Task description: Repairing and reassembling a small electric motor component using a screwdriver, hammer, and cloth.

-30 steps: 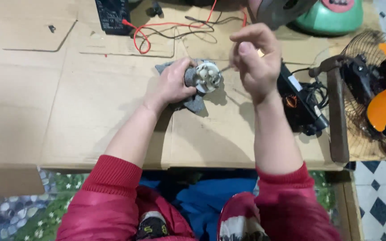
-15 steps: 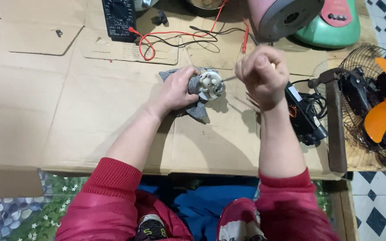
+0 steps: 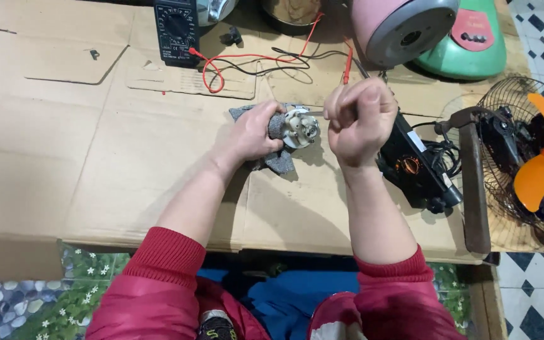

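Grey cloth [image 3: 276,157] wraps the small motor [image 3: 301,128], and your left hand [image 3: 253,132] clasps both against the cardboard sheet [image 3: 96,157]. Your right hand [image 3: 360,119] hovers just right of it, fisted around a thin tool whose tip meets the motor's pale, round face with its metal centre. Since the earlier frame that fist has dropped slightly lower, while your left grip has stayed put.

There is one view only, from a camera on the person's head, looking almost straight down from close above the cardboard-covered worktop [image 3: 96,157]. It takes in both forearms and red sleeves [image 3: 158,277] at the bottom edge, with tiled floor [image 3: 530,289] at right.
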